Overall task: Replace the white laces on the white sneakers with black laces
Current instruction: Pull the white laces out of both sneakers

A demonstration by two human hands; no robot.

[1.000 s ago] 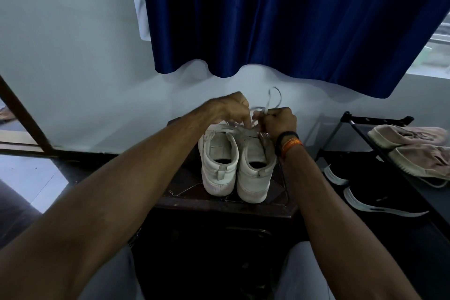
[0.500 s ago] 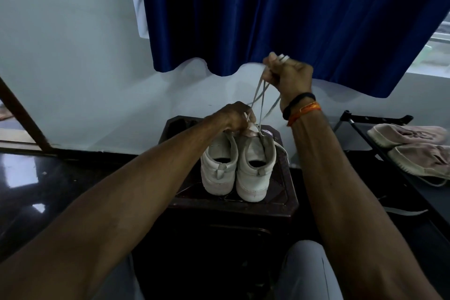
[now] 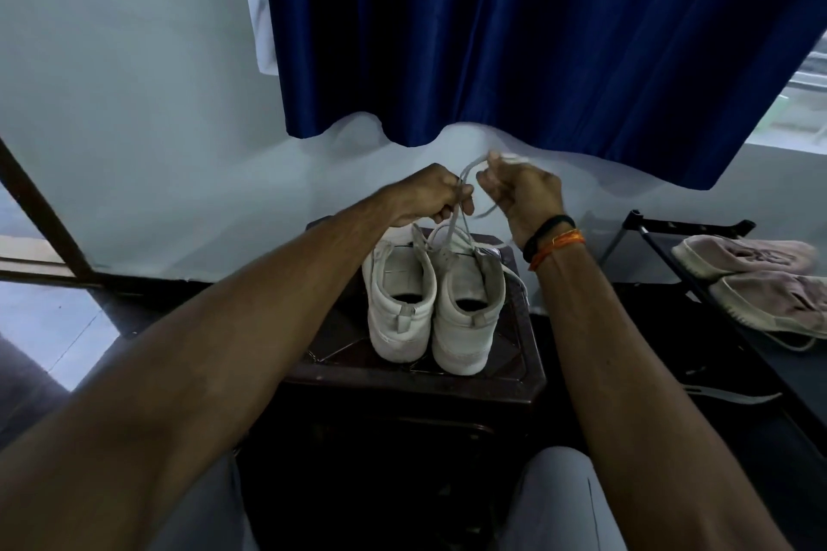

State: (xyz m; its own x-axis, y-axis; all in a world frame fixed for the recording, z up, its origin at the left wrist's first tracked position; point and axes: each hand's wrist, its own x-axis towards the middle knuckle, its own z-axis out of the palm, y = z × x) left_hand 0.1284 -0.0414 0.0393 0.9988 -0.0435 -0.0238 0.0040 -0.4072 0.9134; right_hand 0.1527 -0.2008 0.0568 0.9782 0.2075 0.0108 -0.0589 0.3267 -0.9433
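Gripping one white lace (image 3: pixel 465 174) above the sneakers (image 3: pixel 436 304), left hand (image 3: pixel 432 195), right hand (image 3: pixel 521 192)

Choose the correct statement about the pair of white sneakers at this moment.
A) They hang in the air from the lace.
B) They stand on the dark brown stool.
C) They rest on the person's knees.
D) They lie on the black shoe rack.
B: the pair of white sneakers stands side by side, heels toward the camera, on the dark brown stool, while both hands hold the white lace above them.

sneakers (image 3: pixel 432 304) side by side on stool (image 3: pixel 514 371) (heels nearest), rack (image 3: pixel 671 237) right
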